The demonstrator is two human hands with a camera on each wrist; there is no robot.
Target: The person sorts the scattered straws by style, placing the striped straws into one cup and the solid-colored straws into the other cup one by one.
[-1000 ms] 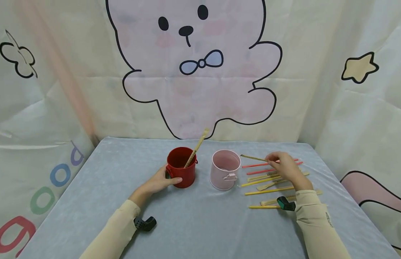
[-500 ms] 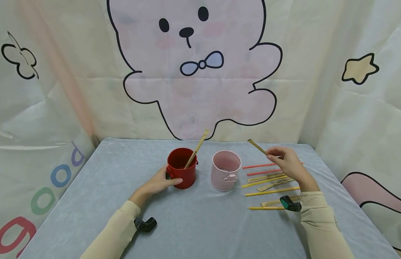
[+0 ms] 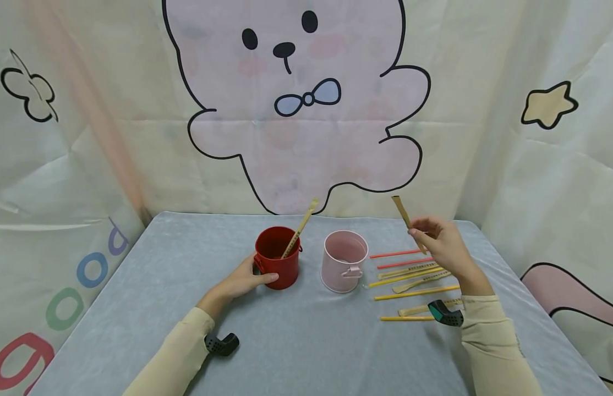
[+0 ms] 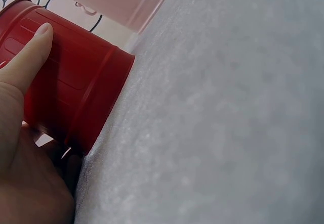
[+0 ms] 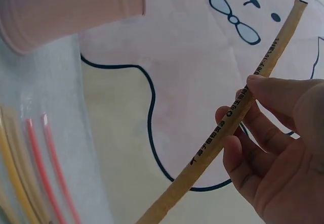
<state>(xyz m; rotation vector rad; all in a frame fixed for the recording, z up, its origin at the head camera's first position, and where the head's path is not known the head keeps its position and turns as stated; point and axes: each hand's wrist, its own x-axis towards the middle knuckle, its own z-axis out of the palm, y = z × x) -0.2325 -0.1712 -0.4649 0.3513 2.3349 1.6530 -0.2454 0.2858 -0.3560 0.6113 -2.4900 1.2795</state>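
Note:
My left hand (image 3: pixel 241 281) grips the lower left side of a small red metal bucket (image 3: pixel 285 274) standing on the table. In the left wrist view the thumb lies along the bucket's wall, and the other fingers are partly hidden. One paper-wrapped straw (image 3: pixel 300 226) leans out of this bucket. My right hand (image 3: pixel 447 247) pinches another paper-wrapped straw (image 5: pixel 215 142), brown with black printing, between thumb and fingers. It is raised above the table and tilted steeply. Between the hands stands a pink bucket (image 3: pixel 337 273), touched by neither.
Below the right hand lie red straws (image 3: pixel 393 254), yellow straws (image 3: pixel 410 297) and more wrapped straws (image 3: pixel 417 283), roughly side by side on the blue-grey cloth (image 3: pixel 306 346). Behind the table hangs a curtain (image 3: pixel 306 159) printed with a cartoon bear.
My right hand has lifted the wrapped straw off the row and drawn slightly right. The straw has turned from nearly level to steep. The left hand and both buckets look unmoved.

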